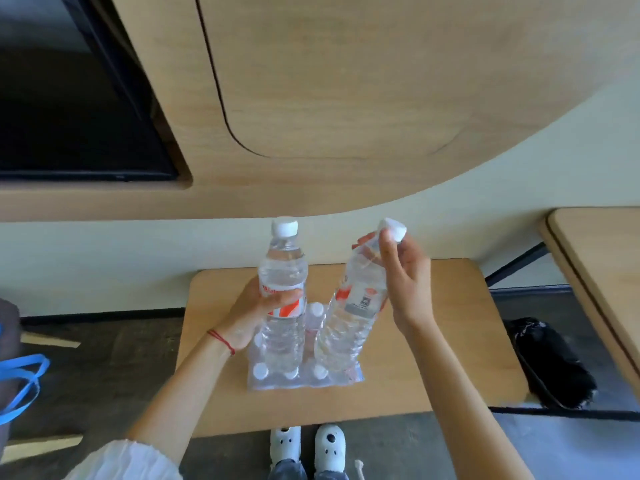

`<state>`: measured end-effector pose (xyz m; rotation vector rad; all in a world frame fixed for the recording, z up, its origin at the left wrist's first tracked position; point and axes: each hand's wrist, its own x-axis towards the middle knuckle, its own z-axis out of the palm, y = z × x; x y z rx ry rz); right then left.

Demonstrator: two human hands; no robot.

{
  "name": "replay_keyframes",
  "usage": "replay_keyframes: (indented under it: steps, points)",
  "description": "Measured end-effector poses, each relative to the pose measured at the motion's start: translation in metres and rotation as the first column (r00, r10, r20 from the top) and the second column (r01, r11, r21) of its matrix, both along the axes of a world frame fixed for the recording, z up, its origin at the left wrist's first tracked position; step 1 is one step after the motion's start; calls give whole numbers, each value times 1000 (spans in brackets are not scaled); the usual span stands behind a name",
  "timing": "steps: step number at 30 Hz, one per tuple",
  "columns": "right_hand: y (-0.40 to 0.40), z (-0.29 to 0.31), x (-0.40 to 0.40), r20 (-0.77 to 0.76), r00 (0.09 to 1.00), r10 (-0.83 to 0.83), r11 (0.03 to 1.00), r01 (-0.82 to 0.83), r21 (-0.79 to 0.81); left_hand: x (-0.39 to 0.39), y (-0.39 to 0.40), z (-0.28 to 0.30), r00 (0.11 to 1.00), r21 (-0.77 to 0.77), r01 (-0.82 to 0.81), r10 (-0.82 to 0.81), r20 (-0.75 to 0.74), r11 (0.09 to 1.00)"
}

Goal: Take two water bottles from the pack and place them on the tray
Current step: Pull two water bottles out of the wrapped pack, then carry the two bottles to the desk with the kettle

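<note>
My left hand [252, 313] grips a clear water bottle [283, 271] around its red-and-white label, upright, white cap on top. A second water bottle [349, 323] is held near its neck by my right hand [407, 282], and it tilts with its cap to the right. Both bottles hang above the plastic-wrapped pack [277, 381], which lies on the low wooden table [433, 341] with several white caps showing. No tray is visible in this view.
A wooden wall panel [346, 98] and a dark screen [69, 116] rise behind the table. Another wooden tabletop [595, 258] juts in at the right. A black bag [550, 362] sits on the floor right of the table. Blue straps [20, 382] hang at the left edge.
</note>
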<state>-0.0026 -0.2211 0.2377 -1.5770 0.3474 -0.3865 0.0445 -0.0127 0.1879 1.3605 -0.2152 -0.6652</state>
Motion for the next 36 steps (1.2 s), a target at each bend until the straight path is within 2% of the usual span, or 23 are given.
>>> replay_keyframes:
  steps: [2,5,8,12,22,25,29,36]
  points:
    - [-12,29,-6,4,999,-48,997,48,-55,3,-19,23,998,-7,44,-43,45,999]
    - [-36,59,-28,12,990,-142,990,142,2,1,-49,47,990,-29,105,-102,102,994]
    - [-61,74,-61,33,970,-242,969,240,54,-10,-81,60,977,-44,167,-160,138,985]
    - [-94,85,-114,71,922,-379,925,378,28,-40,-137,72,937,-32,309,-299,181,950]
    - [-229,92,-283,125,721,-682,728,685,23,-171,-322,85,794,-22,592,-578,189,806]
    - [-279,100,-333,135,681,-720,688,725,10,-218,-379,90,770,-20,627,-616,167,779]
    - [-344,106,-391,129,602,-788,608,794,9,-269,-456,100,691,-19,715,-703,168,699]
    - [-465,98,-460,82,472,-878,474,881,-1,-330,-602,94,656,-16,747,-734,174,664]
